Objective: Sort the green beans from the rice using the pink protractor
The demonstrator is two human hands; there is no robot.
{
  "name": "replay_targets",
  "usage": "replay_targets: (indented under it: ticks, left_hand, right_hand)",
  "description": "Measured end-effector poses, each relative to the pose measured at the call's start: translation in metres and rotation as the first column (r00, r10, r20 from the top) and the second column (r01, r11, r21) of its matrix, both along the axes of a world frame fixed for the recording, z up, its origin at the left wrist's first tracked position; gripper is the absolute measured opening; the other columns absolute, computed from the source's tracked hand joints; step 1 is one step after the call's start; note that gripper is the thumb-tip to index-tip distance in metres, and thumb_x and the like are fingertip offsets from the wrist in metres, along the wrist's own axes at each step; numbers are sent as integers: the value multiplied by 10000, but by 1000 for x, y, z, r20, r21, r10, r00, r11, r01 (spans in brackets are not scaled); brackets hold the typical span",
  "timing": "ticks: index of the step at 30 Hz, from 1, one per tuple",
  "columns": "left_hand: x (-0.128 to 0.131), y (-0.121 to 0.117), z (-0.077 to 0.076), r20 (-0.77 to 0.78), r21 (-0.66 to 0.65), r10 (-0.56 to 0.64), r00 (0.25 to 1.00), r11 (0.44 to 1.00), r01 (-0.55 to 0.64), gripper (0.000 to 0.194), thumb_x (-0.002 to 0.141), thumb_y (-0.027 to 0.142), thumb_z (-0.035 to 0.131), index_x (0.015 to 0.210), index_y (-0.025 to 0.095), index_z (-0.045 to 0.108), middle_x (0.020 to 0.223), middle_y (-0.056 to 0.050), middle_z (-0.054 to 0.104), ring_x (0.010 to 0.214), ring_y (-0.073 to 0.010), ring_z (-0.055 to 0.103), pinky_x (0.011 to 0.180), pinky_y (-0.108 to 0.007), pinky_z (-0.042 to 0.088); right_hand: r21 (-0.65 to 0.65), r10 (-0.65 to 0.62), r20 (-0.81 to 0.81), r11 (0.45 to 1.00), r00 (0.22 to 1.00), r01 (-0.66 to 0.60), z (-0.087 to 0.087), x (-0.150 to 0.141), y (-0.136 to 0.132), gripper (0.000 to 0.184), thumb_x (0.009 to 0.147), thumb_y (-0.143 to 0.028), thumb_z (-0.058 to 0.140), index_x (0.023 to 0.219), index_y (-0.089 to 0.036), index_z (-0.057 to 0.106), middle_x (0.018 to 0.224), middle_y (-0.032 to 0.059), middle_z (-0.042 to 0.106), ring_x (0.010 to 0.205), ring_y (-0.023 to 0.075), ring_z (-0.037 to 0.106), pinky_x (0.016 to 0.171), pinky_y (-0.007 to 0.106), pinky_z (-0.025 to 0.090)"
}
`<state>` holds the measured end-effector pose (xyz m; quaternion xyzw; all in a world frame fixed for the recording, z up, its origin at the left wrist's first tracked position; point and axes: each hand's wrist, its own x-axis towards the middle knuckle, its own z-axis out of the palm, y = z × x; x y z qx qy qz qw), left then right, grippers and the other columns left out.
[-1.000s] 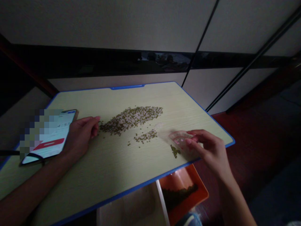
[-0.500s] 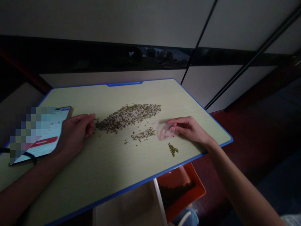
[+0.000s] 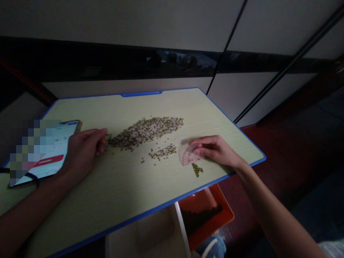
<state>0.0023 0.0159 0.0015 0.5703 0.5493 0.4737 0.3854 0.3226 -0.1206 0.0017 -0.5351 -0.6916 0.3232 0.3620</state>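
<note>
My right hand point(image 3: 215, 150) pinches a clear protractor point(image 3: 186, 156) with red markings between thumb and fingers. The protractor's lower edge is beside a small cluster of green beans point(image 3: 197, 170). To its left lies a small scattered patch of green beans and pale grains point(image 3: 162, 152). A longer pile of green beans mixed with pale grains point(image 3: 147, 130) stretches across the middle of the board. At the pile's left end rests my left hand point(image 3: 86, 148), its fingers curled and thumb against the index finger; what is inside, if anything, is hidden.
The pale tabletop point(image 3: 120, 193) has a blue rim. A tablet or phone with a lit screen point(image 3: 57, 141) lies at left, partly behind my left hand. Below the front edge stand an orange bin point(image 3: 225, 211) with dark contents and a whitish bin point(image 3: 182, 225). Cabinet doors point(image 3: 134, 21) rise behind.
The protractor has shifted slightly down toward the small bean cluster, turning a little in my right hand. My left hand keeps its place by the pile.
</note>
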Motion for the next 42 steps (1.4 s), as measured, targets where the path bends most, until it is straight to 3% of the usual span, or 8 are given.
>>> replay_targets:
  ticks: [19, 42]
  left_hand:
    - [4, -2, 2, 3, 16, -5, 1000, 1000, 5, 256, 636, 243, 598, 439, 164, 455, 364, 53, 418, 330, -42, 349, 317, -172, 232]
    - [3, -2, 3, -11, 15, -3, 1000, 1000, 4, 239, 628, 232, 600, 447, 162, 461, 370, 55, 425, 330, -41, 350, 311, -173, 227]
  right_hand:
    - [-12, 11, -37, 1000, 999, -12, 1, -5, -19, 225, 785, -215, 595, 962, -126, 702, 908, 74, 703, 756, 150, 625, 650, 246, 472]
    - [3, 53, -31, 999, 998, -53, 4, -4, -39, 196, 794, -190, 597, 949, -149, 709, 829, 66, 671, 669, 122, 560, 574, 230, 425]
